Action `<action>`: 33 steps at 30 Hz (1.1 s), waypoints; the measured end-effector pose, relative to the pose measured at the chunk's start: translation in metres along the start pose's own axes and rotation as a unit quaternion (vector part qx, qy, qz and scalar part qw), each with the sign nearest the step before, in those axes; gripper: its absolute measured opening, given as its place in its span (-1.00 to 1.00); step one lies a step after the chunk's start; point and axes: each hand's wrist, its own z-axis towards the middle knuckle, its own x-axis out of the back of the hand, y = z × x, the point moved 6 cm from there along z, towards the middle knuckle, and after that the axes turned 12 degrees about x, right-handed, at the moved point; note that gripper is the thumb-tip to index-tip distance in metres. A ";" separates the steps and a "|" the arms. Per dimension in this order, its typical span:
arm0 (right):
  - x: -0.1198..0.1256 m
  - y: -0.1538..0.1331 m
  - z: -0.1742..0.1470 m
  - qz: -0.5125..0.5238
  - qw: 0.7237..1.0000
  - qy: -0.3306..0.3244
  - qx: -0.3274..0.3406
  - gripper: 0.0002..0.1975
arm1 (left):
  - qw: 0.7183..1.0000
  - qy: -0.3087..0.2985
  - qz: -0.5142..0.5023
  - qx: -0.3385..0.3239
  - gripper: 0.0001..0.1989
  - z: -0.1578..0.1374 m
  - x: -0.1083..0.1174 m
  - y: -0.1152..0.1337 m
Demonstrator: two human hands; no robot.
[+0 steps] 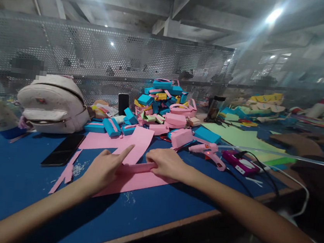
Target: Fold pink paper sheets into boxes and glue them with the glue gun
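Observation:
A narrow folded strip of pink paper (138,168) stretches between my two hands, just above a pink sheet (131,184) on the blue table. My left hand (102,171) pinches its left end, with the index finger pointing out. At the right end, my right hand (167,164) is closed around the strip, fingers curled under. Another pink sheet (139,140) lies just beyond my hands. A pink glue gun (209,153) rests right of my right hand.
Behind my hands rises a pile of blue and pink paper boxes (160,98). A black phone (63,150) and a white backpack (52,105) are on the left. A purple power strip (240,163) with cables sits at right, near a co-worker's arm (297,142) and green sheets (244,140).

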 end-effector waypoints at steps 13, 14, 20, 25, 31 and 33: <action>-0.014 -0.048 -0.042 -0.067 0.994 -0.052 0.071 -0.75 | 0.992 -0.014 0.096 -0.080 -0.37 -0.056 -0.006 0.037; -0.015 -0.050 -0.046 -0.063 0.994 -0.048 0.070 -0.69 | 0.992 -0.004 0.099 -0.077 -0.36 -0.062 -0.009 0.038; -0.024 -0.061 -0.057 -0.014 0.993 -0.005 0.120 -0.53 | 0.995 0.021 0.065 -0.075 -0.49 -0.074 -0.020 0.040; -0.030 -0.063 -0.056 0.042 0.990 0.001 0.136 -0.49 | 0.996 0.014 0.014 -0.087 -0.54 -0.072 -0.017 0.044; -0.027 -0.050 -0.073 0.070 0.994 -0.020 0.086 -0.52 | 0.996 0.027 0.022 -0.077 -0.56 -0.088 -0.013 0.032; -0.025 -0.044 -0.082 0.063 0.996 -0.031 0.062 -0.52 | 0.996 0.039 0.035 -0.071 -0.57 -0.095 -0.011 0.025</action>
